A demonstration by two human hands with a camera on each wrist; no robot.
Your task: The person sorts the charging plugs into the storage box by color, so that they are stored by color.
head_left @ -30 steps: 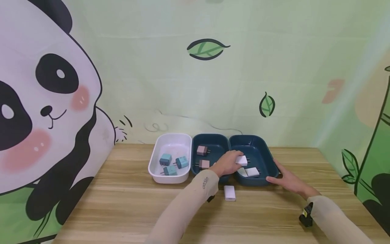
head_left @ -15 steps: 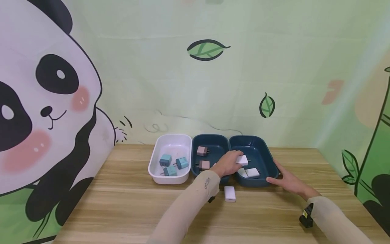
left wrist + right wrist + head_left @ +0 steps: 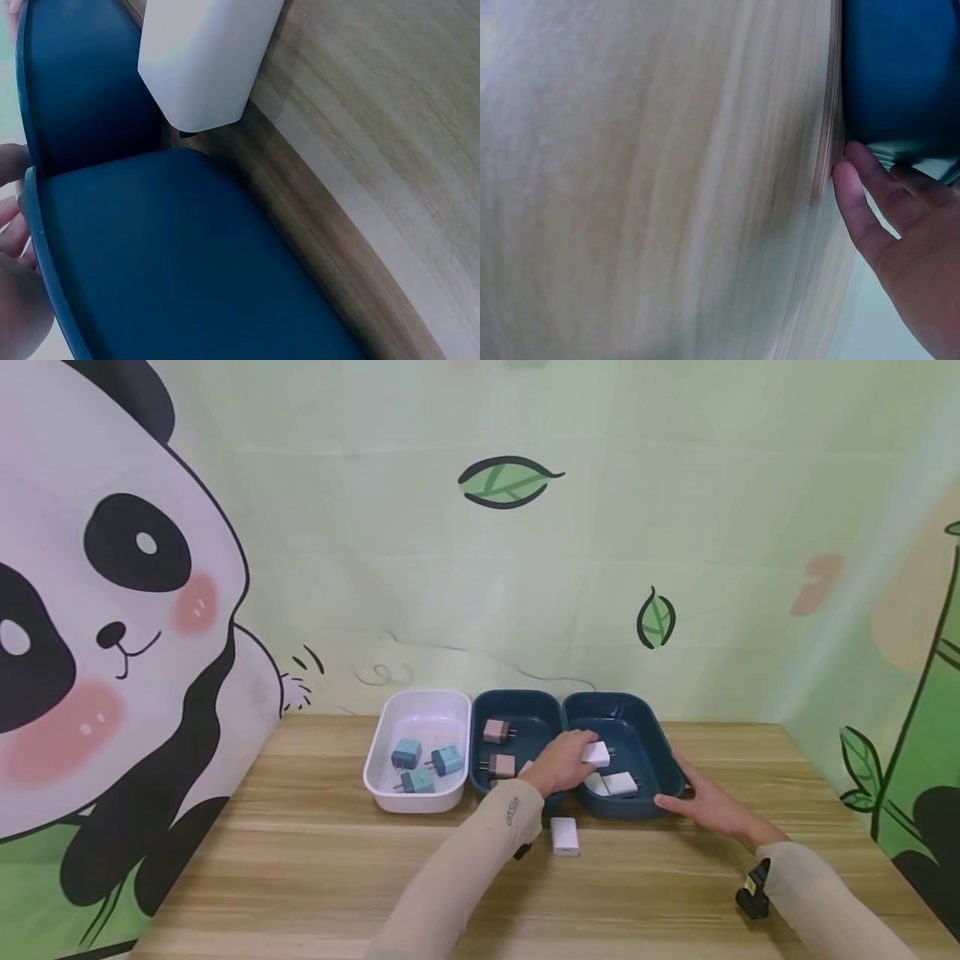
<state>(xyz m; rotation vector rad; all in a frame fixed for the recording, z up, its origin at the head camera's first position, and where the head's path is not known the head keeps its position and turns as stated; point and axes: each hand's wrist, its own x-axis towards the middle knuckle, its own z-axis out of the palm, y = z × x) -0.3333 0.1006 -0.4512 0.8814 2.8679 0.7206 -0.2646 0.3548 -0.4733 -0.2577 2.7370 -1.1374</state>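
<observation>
My left hand [image 3: 561, 763] pinches a white charger plug [image 3: 597, 754] inside the right dark blue bin [image 3: 637, 717], its prongs pointing right. Two more white charger plugs [image 3: 621, 784] lie below it on the bin floor, one partly hidden. The right hand [image 3: 712, 803] rests at that bin's right wall with thumb and fingers spread; in the right wrist view, extended fingers [image 3: 874, 195] touch near the bin's base. Another white charger plug [image 3: 565, 837] lies on the table in front of the bins and looms large in the left wrist view, where the left hand [image 3: 19, 292] shows only at the edge.
Left of that bin stands a second dark blue bin [image 3: 517, 703] with several pink charger plugs [image 3: 501, 766]. Beyond it a white bin [image 3: 378, 768] contains three teal charger plugs [image 3: 447, 761]. The bins stand side by side on a wooden table [image 3: 300, 860] before a panda-printed backdrop [image 3: 420, 568].
</observation>
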